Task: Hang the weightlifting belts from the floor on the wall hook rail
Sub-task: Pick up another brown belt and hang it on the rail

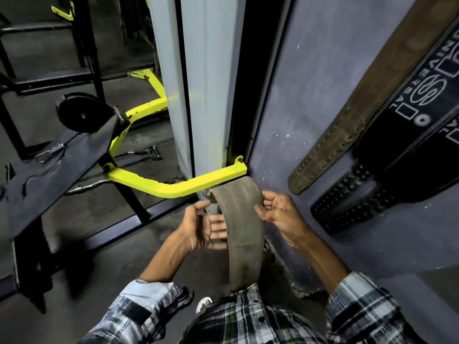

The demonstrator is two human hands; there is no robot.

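A worn, arched leather belt is pinched at its edge by the right hand; the left hand, fingers straight, steadies it. At two o'clock, a brown studded belt and black printed belt hang on the blue wall.

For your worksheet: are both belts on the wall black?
No: a brown leather belt hangs beside the black Universal belt.

A gym: weight plate, bench, lifting belts on the wall.
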